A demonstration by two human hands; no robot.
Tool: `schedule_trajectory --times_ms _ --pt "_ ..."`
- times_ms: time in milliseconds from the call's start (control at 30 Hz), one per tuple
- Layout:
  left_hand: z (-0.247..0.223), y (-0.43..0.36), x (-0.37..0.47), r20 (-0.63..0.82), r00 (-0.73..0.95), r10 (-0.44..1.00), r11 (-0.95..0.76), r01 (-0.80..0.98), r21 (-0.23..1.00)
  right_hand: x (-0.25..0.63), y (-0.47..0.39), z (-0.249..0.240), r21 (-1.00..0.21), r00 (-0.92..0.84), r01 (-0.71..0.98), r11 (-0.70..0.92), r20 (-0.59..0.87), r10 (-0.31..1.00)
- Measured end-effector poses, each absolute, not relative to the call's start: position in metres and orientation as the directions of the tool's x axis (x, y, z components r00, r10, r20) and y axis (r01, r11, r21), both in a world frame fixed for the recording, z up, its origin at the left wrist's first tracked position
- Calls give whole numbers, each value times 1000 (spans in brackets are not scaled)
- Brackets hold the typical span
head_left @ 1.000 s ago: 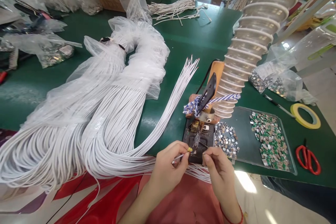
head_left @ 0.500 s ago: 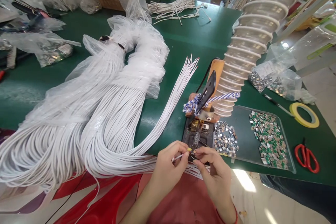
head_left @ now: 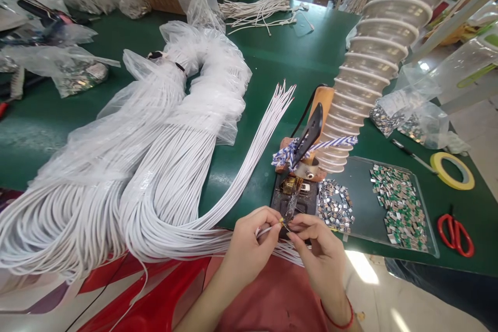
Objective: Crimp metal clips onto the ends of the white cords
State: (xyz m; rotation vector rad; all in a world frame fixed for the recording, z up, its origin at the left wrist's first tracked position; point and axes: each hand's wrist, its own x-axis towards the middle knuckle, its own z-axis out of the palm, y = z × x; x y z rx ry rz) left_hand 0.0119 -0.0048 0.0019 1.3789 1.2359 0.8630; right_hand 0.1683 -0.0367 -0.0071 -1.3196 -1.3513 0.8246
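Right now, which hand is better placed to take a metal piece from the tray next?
Probably the right hand: it is nearer the tray, while the left hand holds a white cable.

The cables (head_left: 167, 181) lie across the left of the table (head_left: 311, 46), overhanging its front edge. The fixture (head_left: 278, 199) stands right of them, the tray (head_left: 360, 192) of connectors (head_left: 406, 212) beyond it. Near the right edge, the tape roll (head_left: 437, 168) lies behind the scissors (head_left: 451, 225).

At the near edge of the black base (head_left: 282, 204), a slim white cable (head_left: 264, 231) lies slanted in the left hand's (head_left: 252, 246) pinch, its small yellowish end (head_left: 282, 222) just beside the fingertips of the right hand (head_left: 321, 250), any piece between them too small to tell.
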Motion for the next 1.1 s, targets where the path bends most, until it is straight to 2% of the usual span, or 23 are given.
schedule_trajectory --times_ms 167,433,667,1100 --pt "7 0 14 -101 203 974 56 218 974 169 -33 -8 -964 140 213 156 189 972" --pt "16 1 13 -28 199 980 -21 240 971 170 -30 -3 -949 120 244 200 234 965" --pt "10 -1 12 -62 216 974 -3 288 958 172 -32 -9 -962 78 222 158 179 981" --pt "18 -1 14 -6 218 976 -56 278 959 166 -25 -6 -948 119 222 226 256 959"
